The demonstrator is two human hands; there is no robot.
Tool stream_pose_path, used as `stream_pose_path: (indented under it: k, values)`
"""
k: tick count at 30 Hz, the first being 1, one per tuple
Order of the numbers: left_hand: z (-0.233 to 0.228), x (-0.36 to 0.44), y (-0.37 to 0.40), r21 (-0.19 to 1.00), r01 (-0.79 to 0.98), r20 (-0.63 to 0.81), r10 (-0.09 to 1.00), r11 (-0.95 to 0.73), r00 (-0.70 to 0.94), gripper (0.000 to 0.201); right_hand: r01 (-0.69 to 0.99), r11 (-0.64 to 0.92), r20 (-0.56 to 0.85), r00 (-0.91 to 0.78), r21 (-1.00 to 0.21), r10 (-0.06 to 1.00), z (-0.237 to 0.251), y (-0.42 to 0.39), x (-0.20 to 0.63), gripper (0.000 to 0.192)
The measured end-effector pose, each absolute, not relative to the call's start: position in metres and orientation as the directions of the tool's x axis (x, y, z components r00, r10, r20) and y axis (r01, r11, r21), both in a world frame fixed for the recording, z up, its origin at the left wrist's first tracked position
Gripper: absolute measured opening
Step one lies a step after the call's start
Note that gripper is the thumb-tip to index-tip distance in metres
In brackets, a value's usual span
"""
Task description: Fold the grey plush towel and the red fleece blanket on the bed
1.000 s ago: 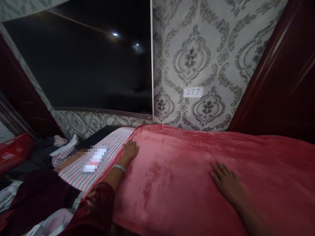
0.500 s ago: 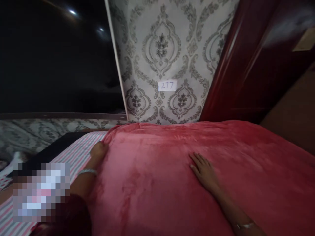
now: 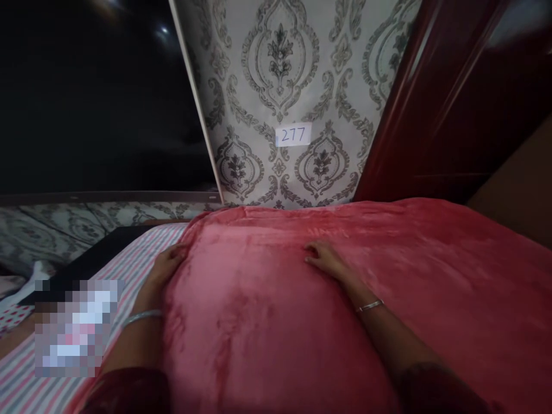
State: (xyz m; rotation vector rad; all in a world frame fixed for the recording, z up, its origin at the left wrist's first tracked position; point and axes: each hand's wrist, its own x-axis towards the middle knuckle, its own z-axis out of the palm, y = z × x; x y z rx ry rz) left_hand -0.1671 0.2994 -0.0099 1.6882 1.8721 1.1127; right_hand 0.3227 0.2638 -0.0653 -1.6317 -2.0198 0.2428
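Observation:
A thick, plush pink-red blanket [image 3: 267, 299] is spread out in front of me, its surface marked by darker streaks and shallow wrinkles. At its left edge, my left hand [image 3: 168, 263] is closed, with the fingertips curled over the blanket's border and partly hidden. My right hand [image 3: 326, 259] rests on the blanket near its far side. Its fingers are bent downward and the thumb stands a little apart from them; no raised fold shows between them. Beneath the left border lies a striped sheet [image 3: 133, 259] in white, pink and grey.
A large black screen [image 3: 103, 103] stands at the left. Behind the blanket is patterned wallpaper [image 3: 280, 98] bearing a paper label [image 3: 293, 134] reading 277. A glossy dark red wooden panel [image 3: 435, 115] leans in at the right. A pixelated patch covers something on the sheet.
My right hand has slid left and slightly farther away across the blanket, and its flat fingers are now bent. My left hand stays at the left edge. The view has tilted down slightly.

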Motion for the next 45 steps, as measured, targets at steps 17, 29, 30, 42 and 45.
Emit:
stream_pose_path:
  k: [17, 29, 30, 42, 45]
  values:
    - [-0.008, -0.181, 0.286, 0.858, 0.499, 0.272, 0.93, -0.119, -0.246, 0.039, 0.858, 0.2, 0.515, 0.085, -0.473, 0.853, -0.081, 0.257, 0.313, 0.025]
    - [-0.006, -0.187, 0.284, 0.598, 0.784, 0.358, 0.931, -0.164, -0.078, 0.038, 0.763, 0.261, 0.556, 0.151, -0.591, 0.818, -0.069, 0.252, 0.329, 0.021]
    - [-0.007, -0.186, 0.286, 0.579, 0.8, 0.386, 0.917, -0.157, -0.099, 0.035, 0.757, 0.269, 0.546, 0.136, -0.596, 0.827, -0.07, 0.253, 0.328, 0.021]
    - [-0.001, -0.181, 0.284, 0.539, 0.809, 0.592, 0.788, -0.233, -0.167, 0.013, 0.718, 0.402, 0.567, -0.012, -0.569, 0.823, -0.078, 0.256, 0.331, 0.028]
    - [0.001, -0.18, 0.279, 0.641, 0.735, 0.506, 0.841, -0.219, -0.19, 0.018, 0.712, 0.411, 0.54, -0.053, -0.569, 0.84, -0.079, 0.255, 0.33, 0.03]
